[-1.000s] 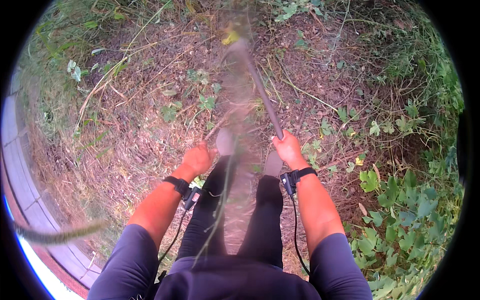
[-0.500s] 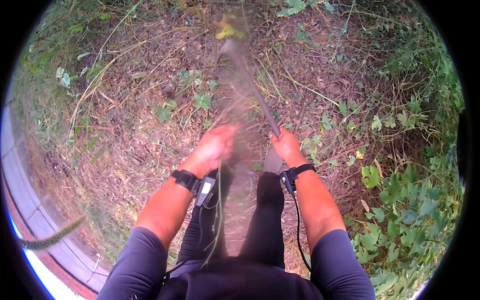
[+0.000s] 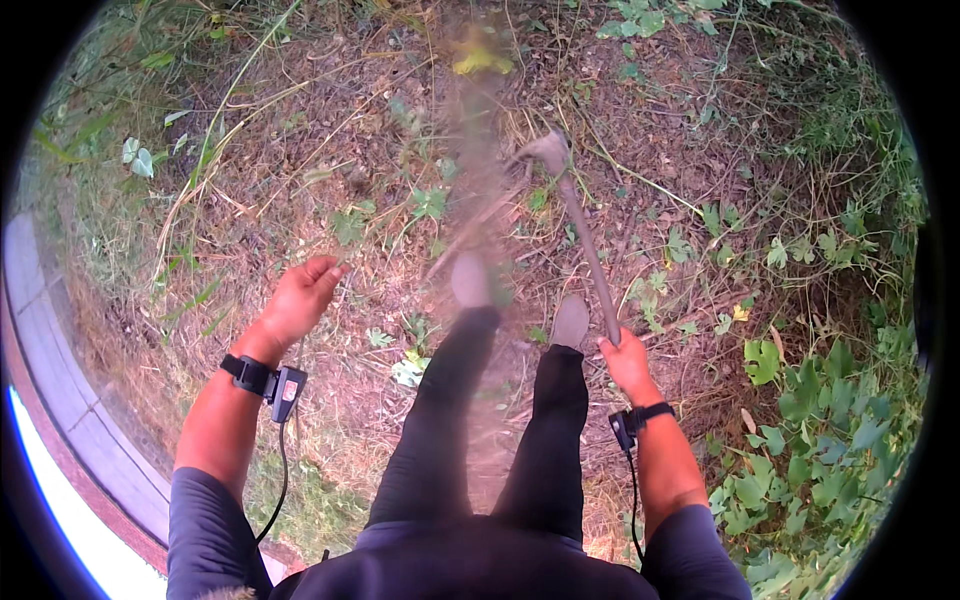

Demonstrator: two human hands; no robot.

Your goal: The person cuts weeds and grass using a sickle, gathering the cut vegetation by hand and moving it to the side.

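My right hand (image 3: pixel 626 362) is wrapped round the lower end of the wooden handle of a hoe (image 3: pixel 590 245). The hoe slants away from me, and its dirt-coloured head (image 3: pixel 545 152) rests over dry litter, its curved blade turned left. Out to the left, my left hand (image 3: pixel 305 297) is raised over the ground with fingers pinched together. A thin strand shows below that hand, but what the fingers hold is hard to make out. Between the hands are my dark-trousered legs and two greyish shoes (image 3: pixel 570 321), the left one partly blurred.
Dry soil and litter (image 3: pixel 330 140) carry scattered green weeds (image 3: pixel 430 203) and long stalks. Dense leafy vines (image 3: pixel 800 400) fill the right side. A paved edge (image 3: pixel 95 400) curves along the left. A blurred vertical smear with a yellow patch (image 3: pixel 482 57) crosses the middle.
My left hand has swung left, away from the middle, and the green stem hanging by it is no longer clearly seen. My right hand has drawn the hoe nearer and to the right.
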